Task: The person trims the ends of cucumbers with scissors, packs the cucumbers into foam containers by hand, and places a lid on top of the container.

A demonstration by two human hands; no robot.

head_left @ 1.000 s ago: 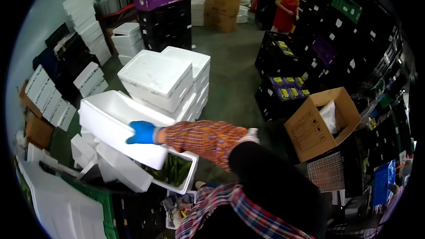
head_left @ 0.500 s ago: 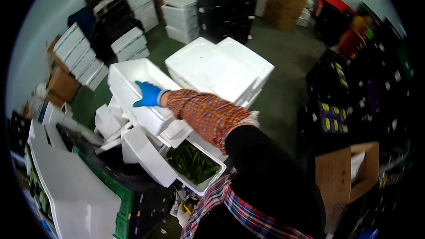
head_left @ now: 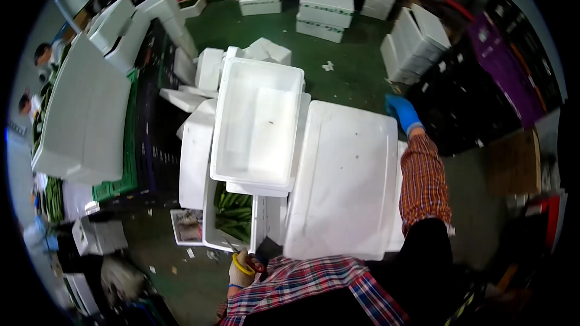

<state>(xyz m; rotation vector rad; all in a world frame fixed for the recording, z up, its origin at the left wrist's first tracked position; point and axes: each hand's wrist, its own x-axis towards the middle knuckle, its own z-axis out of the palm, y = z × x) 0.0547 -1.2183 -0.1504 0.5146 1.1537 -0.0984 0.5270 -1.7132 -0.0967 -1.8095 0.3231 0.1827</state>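
My right hand [head_left: 403,113], in a blue glove, reaches to the far right corner of a large white foam box with its lid on [head_left: 344,175]. Its fingers are stretched out, right at the lid's edge. Low in the view, my left hand [head_left: 240,274] wears a pale glove and is closed around yellow-handled scissors [head_left: 243,264], blades pointing forward. Just ahead of it stands a foam box [head_left: 208,229] holding long, dark green vegetables [head_left: 234,212] that look like cucumbers. An empty white foam box [head_left: 260,121] rests above, covering part of them.
Loose foam boxes and lids [head_left: 196,145] lean at the left, beside a green crate [head_left: 118,184] and a tall white box [head_left: 84,115]. Black and purple crates [head_left: 471,90] are stacked at the right. More foam boxes [head_left: 326,15] stand on the green floor behind.
My view has turned left. My right hand has gone from over the open empty box to the lidded box's corner on the right. The scissors stay in my left hand.
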